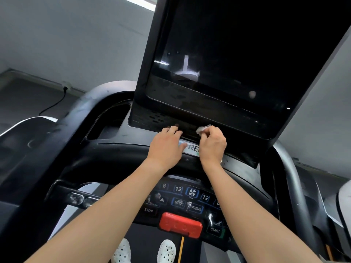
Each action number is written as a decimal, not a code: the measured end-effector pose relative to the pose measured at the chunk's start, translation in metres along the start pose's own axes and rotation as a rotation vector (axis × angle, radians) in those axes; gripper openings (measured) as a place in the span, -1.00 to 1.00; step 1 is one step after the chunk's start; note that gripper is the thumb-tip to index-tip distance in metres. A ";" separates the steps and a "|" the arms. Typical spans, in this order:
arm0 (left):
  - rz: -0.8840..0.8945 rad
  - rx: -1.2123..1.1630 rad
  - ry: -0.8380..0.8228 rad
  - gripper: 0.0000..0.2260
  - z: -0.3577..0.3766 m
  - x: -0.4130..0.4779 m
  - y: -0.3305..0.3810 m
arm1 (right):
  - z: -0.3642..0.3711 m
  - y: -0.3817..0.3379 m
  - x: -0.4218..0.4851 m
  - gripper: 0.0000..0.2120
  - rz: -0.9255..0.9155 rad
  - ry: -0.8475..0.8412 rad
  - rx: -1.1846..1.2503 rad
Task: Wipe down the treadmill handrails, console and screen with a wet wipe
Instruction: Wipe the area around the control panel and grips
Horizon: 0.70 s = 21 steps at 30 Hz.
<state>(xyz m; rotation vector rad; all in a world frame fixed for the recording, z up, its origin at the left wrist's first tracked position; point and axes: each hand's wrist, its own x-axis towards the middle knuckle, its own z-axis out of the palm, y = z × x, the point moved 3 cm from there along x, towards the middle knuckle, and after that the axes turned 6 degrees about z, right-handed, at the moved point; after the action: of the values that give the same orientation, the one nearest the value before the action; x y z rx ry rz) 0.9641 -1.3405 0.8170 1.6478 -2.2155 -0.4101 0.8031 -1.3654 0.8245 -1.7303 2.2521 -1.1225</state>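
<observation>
A large dark screen [237, 54] stands tilted above the black treadmill console [117, 154]. My right hand [212, 143] pinches a crumpled white wet wipe [202, 129] against the ledge just below the screen's lower bezel. My left hand [167, 147] rests flat beside it, with its fingertips on the same ledge. Below my forearms lies the button panel [190, 198], and on it a red safety key [180, 224]. The left handrail [34, 149] curves along the left side, the right handrail [290, 179] along the right.
A recessed cup holder [108, 124] sits left of the screen base. A black power cable [55, 103] runs along the floor to a wall socket at the left. My white perforated shoes [144, 251] stand on the belt below.
</observation>
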 end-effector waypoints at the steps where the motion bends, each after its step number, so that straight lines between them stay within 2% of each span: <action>1: 0.003 -0.006 0.001 -0.52 -0.002 -0.001 -0.002 | 0.003 -0.005 0.000 -0.85 -0.002 -0.009 0.014; 5: -0.103 0.029 0.043 -0.53 -0.007 -0.006 -0.018 | 0.023 -0.033 0.002 -0.86 -0.123 -0.156 0.044; 8: -0.164 0.058 0.042 -0.49 -0.005 -0.010 -0.027 | 0.027 -0.036 0.002 -0.85 -0.157 -0.185 0.057; 13: -0.158 0.067 -0.016 -0.49 0.000 -0.008 -0.027 | 0.009 -0.001 -0.001 -0.86 0.033 -0.005 0.052; 16: -0.151 0.084 -0.038 -0.50 0.000 -0.006 -0.029 | 0.006 0.000 -0.002 -0.82 0.137 0.040 0.074; 18: -0.152 0.092 -0.051 -0.50 -0.001 -0.005 -0.029 | 0.011 -0.009 -0.002 -0.82 0.094 0.001 0.087; 21: -0.158 0.103 -0.064 -0.51 -0.001 -0.005 -0.027 | 0.021 -0.024 0.001 -0.83 -0.077 -0.134 0.055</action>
<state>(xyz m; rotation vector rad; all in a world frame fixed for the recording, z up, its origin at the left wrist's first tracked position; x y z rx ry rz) 0.9887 -1.3434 0.8060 1.8964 -2.1927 -0.4009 0.8322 -1.3784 0.8240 -1.8261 2.0745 -1.0388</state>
